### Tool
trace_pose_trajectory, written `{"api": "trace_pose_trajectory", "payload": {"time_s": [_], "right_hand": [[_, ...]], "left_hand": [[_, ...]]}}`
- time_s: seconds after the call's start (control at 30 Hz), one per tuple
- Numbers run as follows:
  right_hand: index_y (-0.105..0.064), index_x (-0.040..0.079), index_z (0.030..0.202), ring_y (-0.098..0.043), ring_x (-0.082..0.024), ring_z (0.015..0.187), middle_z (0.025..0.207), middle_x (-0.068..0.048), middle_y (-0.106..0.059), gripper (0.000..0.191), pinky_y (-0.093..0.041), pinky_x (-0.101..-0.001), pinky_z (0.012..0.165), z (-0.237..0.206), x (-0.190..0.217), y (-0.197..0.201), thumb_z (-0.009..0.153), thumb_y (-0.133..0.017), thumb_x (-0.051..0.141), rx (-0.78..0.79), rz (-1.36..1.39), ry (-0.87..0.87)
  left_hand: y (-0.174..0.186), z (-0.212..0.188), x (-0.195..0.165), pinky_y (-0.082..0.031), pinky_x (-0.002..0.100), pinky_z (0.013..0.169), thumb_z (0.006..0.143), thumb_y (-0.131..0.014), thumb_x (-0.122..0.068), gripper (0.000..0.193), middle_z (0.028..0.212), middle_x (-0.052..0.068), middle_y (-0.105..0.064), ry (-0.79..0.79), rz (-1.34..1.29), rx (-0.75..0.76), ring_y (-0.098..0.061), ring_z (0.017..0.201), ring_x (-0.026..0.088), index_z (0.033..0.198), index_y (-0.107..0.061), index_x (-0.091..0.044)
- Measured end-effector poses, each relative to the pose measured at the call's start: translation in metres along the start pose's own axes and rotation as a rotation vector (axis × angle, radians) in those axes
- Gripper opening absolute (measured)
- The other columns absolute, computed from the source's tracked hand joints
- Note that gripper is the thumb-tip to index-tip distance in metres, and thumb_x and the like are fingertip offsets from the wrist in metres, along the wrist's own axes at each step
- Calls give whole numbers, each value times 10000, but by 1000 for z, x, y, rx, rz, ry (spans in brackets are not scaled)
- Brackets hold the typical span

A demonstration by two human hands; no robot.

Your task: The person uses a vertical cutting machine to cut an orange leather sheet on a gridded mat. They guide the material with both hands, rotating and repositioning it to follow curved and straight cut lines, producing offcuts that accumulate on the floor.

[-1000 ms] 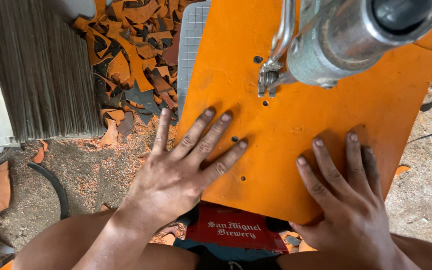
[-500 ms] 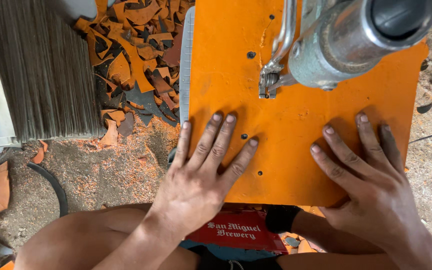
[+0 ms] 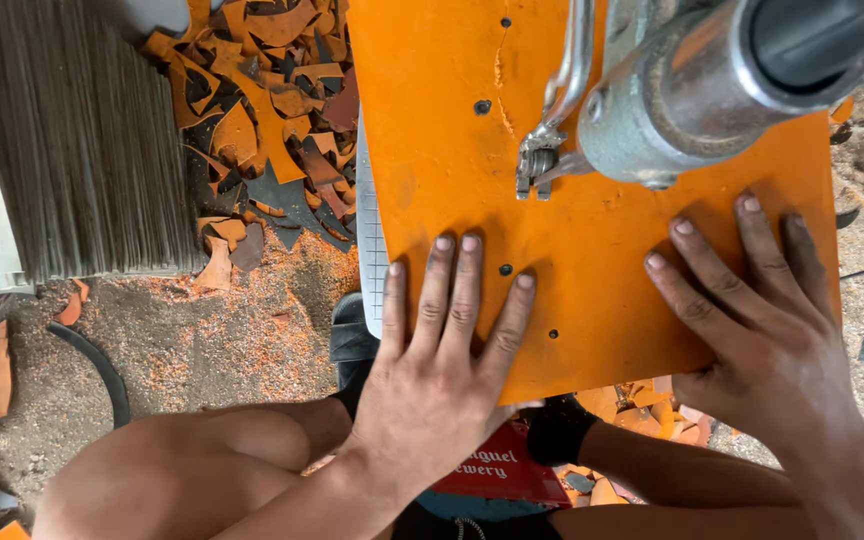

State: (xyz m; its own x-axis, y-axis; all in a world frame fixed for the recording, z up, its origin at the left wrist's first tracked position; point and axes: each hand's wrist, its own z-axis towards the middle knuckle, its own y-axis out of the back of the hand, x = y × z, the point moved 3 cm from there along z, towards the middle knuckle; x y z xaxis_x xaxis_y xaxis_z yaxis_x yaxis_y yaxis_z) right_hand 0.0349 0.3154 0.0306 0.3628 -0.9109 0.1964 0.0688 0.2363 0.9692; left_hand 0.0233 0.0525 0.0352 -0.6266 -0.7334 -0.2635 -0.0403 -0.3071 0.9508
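Dusty floor point(image 3: 202, 340), one orange sheet point(image 3: 592, 260), two hands, left hand point(image 3: 432, 390), right hand point(image 3: 762, 340), flat, fingers spread

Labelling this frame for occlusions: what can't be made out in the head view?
- Metal machine head: cut off by the top and right edges; its blurred bulk hides the orange sheet behind it.
- Punch tip: too small to tell if it touches the sheet.
- Sheet under the left hand and right hand: covered by the palms.
- Grey stack: cut off at the left and top edges.
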Motion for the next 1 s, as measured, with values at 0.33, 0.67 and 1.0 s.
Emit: {"api": "trace_pose_trajectory", "payload": {"time_s": [0.33,0.67,1.0], "right_hand": [[-682,278,1398,-389,-373,1613,1613,1,-554,822,-301,-611,1357,5,-27,-13,622,-861,72,64,-198,-66],[-579,265,1420,-327,-406,1533,1573,-27,-484,949,-234,-651,1268,23,-20,-1,533,-800,11,37,-34,-52],[-549,309,1432,-276,-349,1559,1612,-52,-416,875,-181,-620,1274,36,-25,-1,637,-759,9,32,-2,-86]], "left_hand": [[-11,11,-23,-311,743,1132,988,-482,-162,500,1473,437,-437,68,128,-40,-419,1396,611,1404,-495,115],[-14,14,-23,-301,753,1141,1001,-498,-196,441,1483,443,-430,82,140,-68,-410,1408,617,1322,-516,106],[-14,23,-29,-267,794,1110,861,-633,-574,872,1495,472,-345,122,85,32,-334,1403,654,1358,-469,124]]}}
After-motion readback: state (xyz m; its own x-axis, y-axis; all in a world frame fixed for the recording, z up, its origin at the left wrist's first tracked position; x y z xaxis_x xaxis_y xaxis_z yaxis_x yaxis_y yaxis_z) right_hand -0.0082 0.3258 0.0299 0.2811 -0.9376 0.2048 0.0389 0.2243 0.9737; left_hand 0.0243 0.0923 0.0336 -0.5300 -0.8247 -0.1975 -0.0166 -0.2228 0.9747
